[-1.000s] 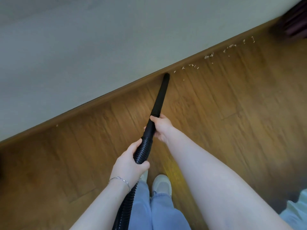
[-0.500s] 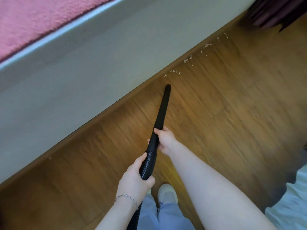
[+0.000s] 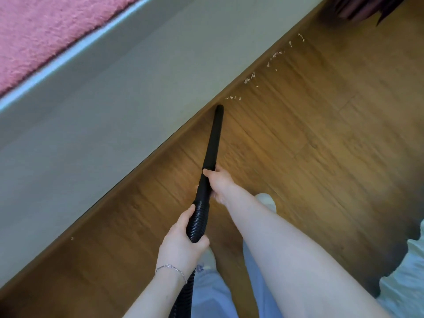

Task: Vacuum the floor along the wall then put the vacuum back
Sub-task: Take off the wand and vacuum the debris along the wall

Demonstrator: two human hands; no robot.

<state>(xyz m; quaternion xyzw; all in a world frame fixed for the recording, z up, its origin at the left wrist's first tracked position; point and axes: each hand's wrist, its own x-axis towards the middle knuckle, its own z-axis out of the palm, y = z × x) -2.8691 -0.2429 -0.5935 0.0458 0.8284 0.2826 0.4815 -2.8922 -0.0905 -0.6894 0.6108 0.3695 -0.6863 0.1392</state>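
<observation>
While both hands grip hose: left hand (image 3: 181, 244), right hand (image 3: 219, 183); nozzle (image 3: 213, 138) tip at baseboard (image 3: 146, 157), crumbs (image 3: 249, 79) beyond.

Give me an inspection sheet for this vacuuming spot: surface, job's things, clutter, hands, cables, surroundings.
Surface: wooden floor, bare boards running along a brown baseboard.
Job's things: black nozzle, its tip at the baseboard; ribbed hose trails back toward the person. Vacuum body not in view.
Clutter: pale crumbs strung along the baseboard beyond the nozzle tip; one speck nearer the person.
Hands: left hand wraps the hose, bracelet on the wrist; right hand grips the nozzle base.
Cables: nothing seen.
Surroundings: grey wall, pink fabric above it, dark item in the far corner.
</observation>
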